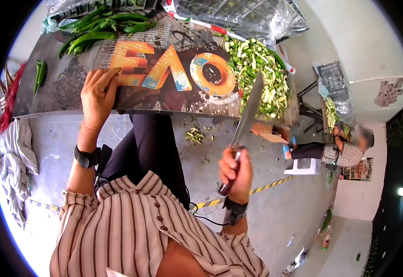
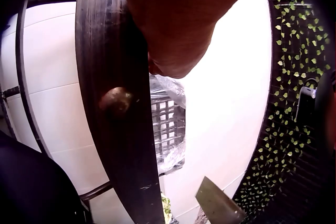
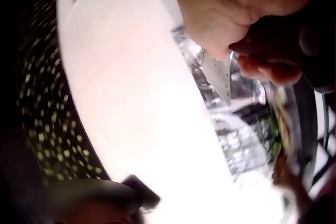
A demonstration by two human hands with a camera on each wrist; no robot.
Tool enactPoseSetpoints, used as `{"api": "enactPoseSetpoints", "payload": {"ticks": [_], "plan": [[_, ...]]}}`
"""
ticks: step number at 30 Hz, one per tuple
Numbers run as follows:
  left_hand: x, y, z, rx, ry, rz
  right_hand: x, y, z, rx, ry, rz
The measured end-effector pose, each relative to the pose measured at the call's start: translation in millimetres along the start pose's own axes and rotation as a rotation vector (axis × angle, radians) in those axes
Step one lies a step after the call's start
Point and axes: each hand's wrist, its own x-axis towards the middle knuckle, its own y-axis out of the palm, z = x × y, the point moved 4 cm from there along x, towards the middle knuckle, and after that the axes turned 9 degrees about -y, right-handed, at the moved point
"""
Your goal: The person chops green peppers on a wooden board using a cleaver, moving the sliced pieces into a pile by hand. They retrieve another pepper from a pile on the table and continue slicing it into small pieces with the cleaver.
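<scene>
My right hand (image 1: 239, 174) grips the dark handle of a kitchen knife (image 1: 252, 104) in front of the table's near edge. The broad blade points up and away, overlapping a heap of chopped green peppers (image 1: 268, 69) in the head view. In the right wrist view, fingers (image 3: 270, 71) wrap under the handle. My left hand (image 1: 99, 94) rests at the near edge of the table, fingertips on the printed top by the letter E, holding nothing. Whole long green peppers (image 1: 93, 39) lie in a pile beyond it.
The dark table (image 1: 67, 104) has large printed letters. Two peppers (image 1: 39, 76) lie apart at its left. Plastic-wrapped crates (image 1: 238, 18) stand along the far side. Scraps (image 1: 194, 135) and a cardboard box (image 1: 270, 132) are on the floor. Another person (image 1: 347, 152) sits at a table on the right.
</scene>
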Motion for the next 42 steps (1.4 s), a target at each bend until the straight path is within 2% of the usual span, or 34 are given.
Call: {"api": "enactPoseSetpoints", "payload": {"ticks": [1,4,7,12,14,16,18,20,22,26,28,31,34,36,41,42], "plan": [[0,0,-1,-0.004,0.005,0.0,9,17,-13,0.13,0.071,0.08],[0,-1,-3,-0.005,0.012,0.011,25,51,-42,0.189,0.315,0.306],[1,0,-3,-0.003,0.003,0.013,34,53,-71,0.34,0.491,0.312],[0,-2,-2,-0.011,-0.013,0.054,25,11,-73,0.576,0.419,0.233],[0,-1,-3,-0.011,-0.007,0.041,21,-14,-56,0.748,0.214,0.13],[1,0,-4,-0.005,0.006,0.019,9,-30,-38,0.822,0.104,0.007],[1,-3,-4,-0.002,0.022,0.024,-1,-39,-25,0.824,0.035,0.086],[-2,-2,0,0.0,0.037,0.019,-4,-35,-17,0.656,-0.039,0.16],[-1,-4,-2,0.01,0.042,0.016,1,-29,-21,0.579,-0.027,0.184],[-1,-6,-4,-0.03,0.038,0.027,25,-10,-45,0.569,0.143,0.266],[-1,-7,-3,-0.059,0.043,0.055,36,2,-54,0.594,0.173,0.328],[3,-14,-11,-0.055,0.114,0.177,51,8,-68,0.883,0.237,0.288],[20,-37,-17,0.045,0.154,0.195,56,3,-75,0.915,0.182,0.279],[41,-46,-6,0.128,0.238,0.131,56,2,-74,0.91,0.179,0.291],[97,-36,60,0.295,0.036,0.154,55,-5,-76,0.802,0.16,0.27],[103,-31,71,0.292,0.042,0.153,55,-5,-76,0.802,0.154,0.272]]}}
